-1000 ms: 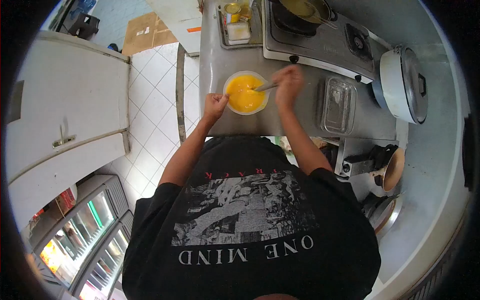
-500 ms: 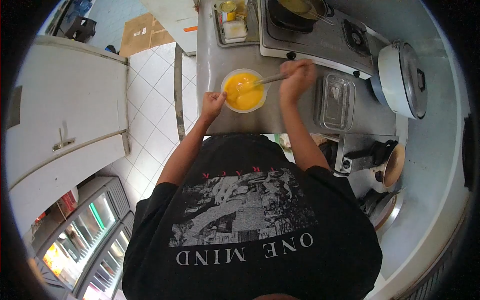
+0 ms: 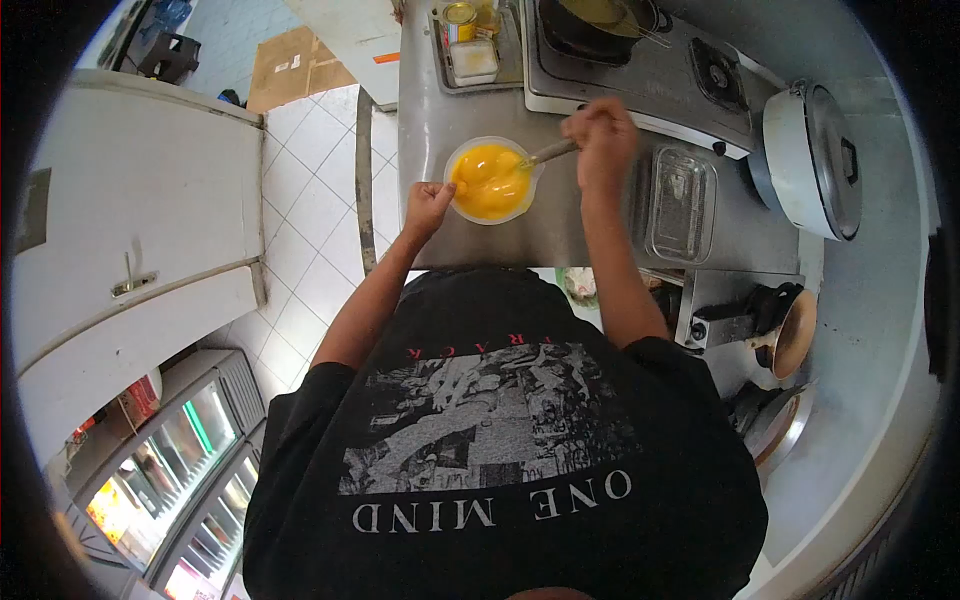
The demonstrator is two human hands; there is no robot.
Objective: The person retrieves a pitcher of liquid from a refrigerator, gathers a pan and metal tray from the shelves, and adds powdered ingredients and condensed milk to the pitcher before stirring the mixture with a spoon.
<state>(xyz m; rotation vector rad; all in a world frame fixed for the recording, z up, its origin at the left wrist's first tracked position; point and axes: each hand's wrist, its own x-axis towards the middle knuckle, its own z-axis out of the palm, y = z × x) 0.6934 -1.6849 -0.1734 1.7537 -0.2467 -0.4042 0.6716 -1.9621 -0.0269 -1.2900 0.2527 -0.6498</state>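
Note:
A round, pale plastic bowl (image 3: 535,190) of yellow liquid, which looks like beaten egg (image 3: 488,190), sits on the steel counter. My left hand (image 3: 430,205) is closed on the bowl's left rim, thumb over the edge. Slightly blurred, my right hand (image 3: 604,142) is wrapped around the handle of a stirring utensil (image 3: 552,152) to the right of the bowl. That utensil slants down into the yellow liquid at the bowl's right side. Its head is partly hidden, so its exact kind is unclear.
A gas stove (image 3: 650,95) with a black pan (image 3: 590,40) stands behind the bowl. Right of my right hand lies a clear rectangular container (image 3: 682,205), with a large lidded pot (image 3: 805,160) beyond it. A tray (image 3: 505,75) holds a can and a small tub.
My right hand has shifted slightly right with the utensil, whose dipped end now sits nearer the bowl's right edge. The yellow surface has swirled. My left hand still holds the rim.

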